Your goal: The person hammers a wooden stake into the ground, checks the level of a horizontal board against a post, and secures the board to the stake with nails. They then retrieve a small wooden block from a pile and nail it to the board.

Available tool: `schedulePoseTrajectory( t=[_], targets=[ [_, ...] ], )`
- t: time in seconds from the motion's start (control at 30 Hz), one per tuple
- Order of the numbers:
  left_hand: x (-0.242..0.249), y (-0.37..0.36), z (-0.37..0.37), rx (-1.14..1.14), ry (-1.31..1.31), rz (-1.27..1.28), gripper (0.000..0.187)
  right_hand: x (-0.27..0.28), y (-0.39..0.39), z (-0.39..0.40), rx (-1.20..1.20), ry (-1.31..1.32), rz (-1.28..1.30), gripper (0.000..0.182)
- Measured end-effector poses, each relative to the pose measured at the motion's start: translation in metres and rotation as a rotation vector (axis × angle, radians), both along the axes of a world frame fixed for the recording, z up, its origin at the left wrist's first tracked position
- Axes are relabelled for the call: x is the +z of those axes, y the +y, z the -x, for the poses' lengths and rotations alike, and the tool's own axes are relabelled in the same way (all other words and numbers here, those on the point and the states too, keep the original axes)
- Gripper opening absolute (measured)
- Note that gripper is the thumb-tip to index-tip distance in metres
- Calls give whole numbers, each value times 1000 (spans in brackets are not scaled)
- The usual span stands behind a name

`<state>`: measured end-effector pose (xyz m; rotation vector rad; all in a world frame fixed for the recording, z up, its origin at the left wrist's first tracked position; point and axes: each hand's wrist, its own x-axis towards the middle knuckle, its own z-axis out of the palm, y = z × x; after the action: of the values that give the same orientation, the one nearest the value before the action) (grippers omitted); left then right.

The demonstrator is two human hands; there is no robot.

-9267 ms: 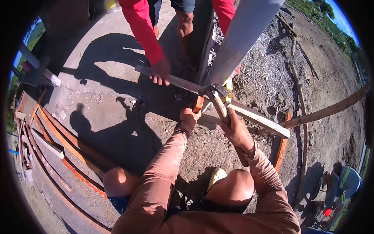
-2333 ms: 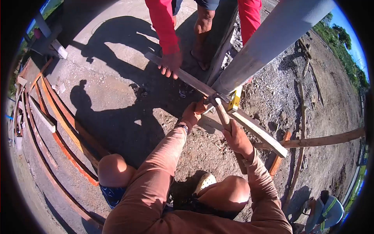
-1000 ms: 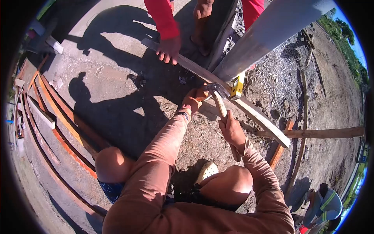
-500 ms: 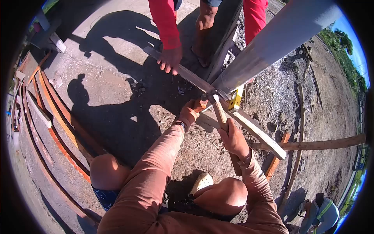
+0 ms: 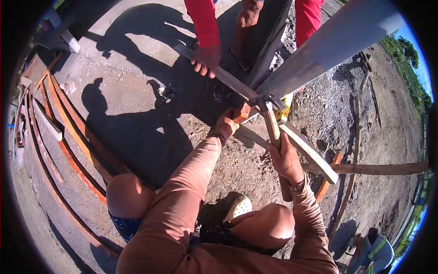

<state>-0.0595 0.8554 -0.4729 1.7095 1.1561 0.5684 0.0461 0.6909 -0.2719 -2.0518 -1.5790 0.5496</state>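
My left hand (image 5: 226,124) grips a reddish wooden block (image 5: 242,113), its end against or close to the wooden strip near the post's foot. My right hand (image 5: 286,160) is wrapped round the handle of a claw hammer (image 5: 273,127). The hammer's head lies over the joint between the wood and the grey round post (image 5: 328,50). A co-worker's hand (image 5: 207,59) in a red sleeve presses on the wooden strip (image 5: 233,84). Behind the hammer, a yellow spirit level (image 5: 285,108) stands by the post. A pale timber (image 5: 310,153) runs from there toward the lower right.
Long timber boards (image 5: 75,132) lie on the ground at left. A wooden pole (image 5: 383,168) extends to the right, by an orange-brown board (image 5: 326,182). A concrete edge (image 5: 273,41) runs beside the post. Another person (image 5: 376,251) is at the lower right.
The hammer's head has shifted right and away from the block, turning so that its claw shows. More of the block in my left hand is visible. The whole view has shifted slightly.
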Motion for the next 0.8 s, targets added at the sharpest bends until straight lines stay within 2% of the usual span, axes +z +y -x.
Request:
schedulePoseTrajectory(
  t=[0.03,0.07,0.1,0.13,0.17,0.23,0.27,0.33,0.37,0.4,0.43,0.47,0.5,0.53,0.6,0.63,0.7,0.77,0.8],
  targets=[
    [-8,1,-1,-4,-39,12,44,30,-5,2,-66,152,44,36],
    [-17,1,-2,-7,-78,24,47,52,-10,4,-108,205,-96,35],
    [-16,7,-3,5,-68,1,47,80,-13,9,-147,389,-256,38],
    [-16,1,-3,2,-48,0,47,96,-8,14,-52,367,-596,42],
    [-14,0,-3,1,-44,11,47,106,-5,17,-59,387,-842,44],
    [-7,-2,0,38,-40,54,47,76,0,12,-31,426,-896,43],
    [-15,-2,-1,43,-45,55,47,30,-2,6,-73,320,-569,38],
    [-31,2,-2,-27,-323,212,46,-61,-6,-7,37,-89,127,31],
    [-3,0,1,-14,-57,135,45,-72,-7,-2,-47,1,68,31],
    [-1,3,-3,-69,61,-85,43,-48,0,-4,51,-30,21,33],
    [1,22,-15,5,-16,-26,43,-21,20,-13,75,-24,10,35],
    [-1,0,0,9,-28,97,43,-4,3,0,31,50,63,36],
    [-20,-7,-4,-12,-18,108,43,22,-9,3,-21,94,11,34],
    [-51,4,-13,25,-148,76,43,49,-6,3,-32,124,-62,32],
    [-63,-3,-12,47,-259,80,44,94,-9,13,-111,296,-514,34],
    [-38,-4,-6,44,-173,76,44,102,-8,16,-116,388,-753,36],
    [2,-4,1,61,30,49,44,94,-1,16,-89,504,-1073,41],
    [-1,-2,0,55,2,53,44,-5,-3,-3,-168,300,-739,34],
    [-2,-2,0,45,-20,55,45,-40,-3,3,-60,-164,-191,33]
  ],
)
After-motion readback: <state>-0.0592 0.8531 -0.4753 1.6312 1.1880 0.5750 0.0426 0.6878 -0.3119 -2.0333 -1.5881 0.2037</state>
